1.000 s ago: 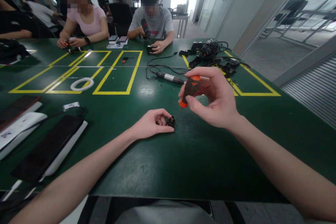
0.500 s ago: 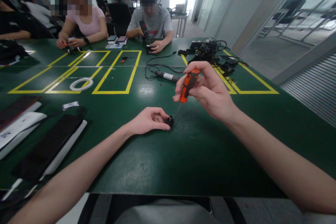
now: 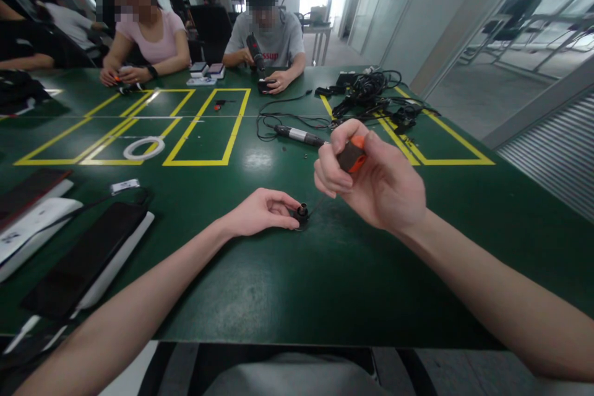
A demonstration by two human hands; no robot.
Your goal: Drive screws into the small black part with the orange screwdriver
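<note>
Near the middle of the green table [image 3: 241,284], my left hand [image 3: 264,213] pinches a small dark round part [image 3: 301,215] with a short upright tube on it, held against the tabletop. My right hand [image 3: 375,179] is wrapped round the orange and dark grey handle of a screwdriver [image 3: 352,156], above and to the right of the part. The thin shaft slants down to the left towards the part's right side; it is faint, and I cannot tell whether its tip touches.
Behind my right hand lies a black and silver pen-like tool [image 3: 299,135] with a cable. Tangled black cables [image 3: 366,90] sit farther back. A white ring [image 3: 143,148] and phone-like devices [image 3: 88,257] are at the left. Two people work across the table.
My right hand has moved slightly right and down and turned, tilting the screwdriver handle over to the right, its end now towards the camera. My left hand and the dark part have hardly moved.
</note>
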